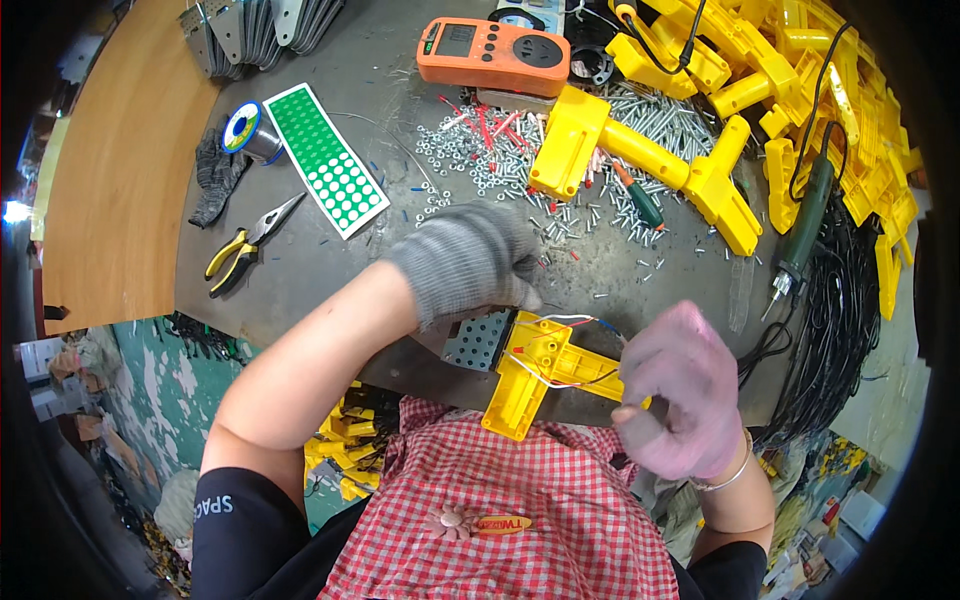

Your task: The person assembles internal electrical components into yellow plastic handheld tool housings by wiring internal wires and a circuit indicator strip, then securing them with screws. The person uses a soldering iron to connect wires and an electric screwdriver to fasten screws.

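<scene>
My left hand point(468, 260), in a grey knit glove, is closed over the top of a yellow plastic T-shaped housing point(535, 375) at the near edge of the workbench. White, red and black wires point(560, 345) run across the housing's open side. My right hand point(675, 390), in a pinkish glove, grips the housing's right arm with curled fingers. A small perforated grey circuit board point(478, 340) lies just left of the housing, under my left hand.
Loose screws and nuts point(520, 160) lie scattered mid-bench beside another yellow housing point(640, 150). An orange meter point(492, 55) sits at the back, a pile of yellow housings point(830, 90) at right, a green electric screwdriver point(805, 225), black cables point(840, 330), yellow-handled pliers point(245, 245), a solder spool point(248, 130), a green dotted sheet point(325, 160).
</scene>
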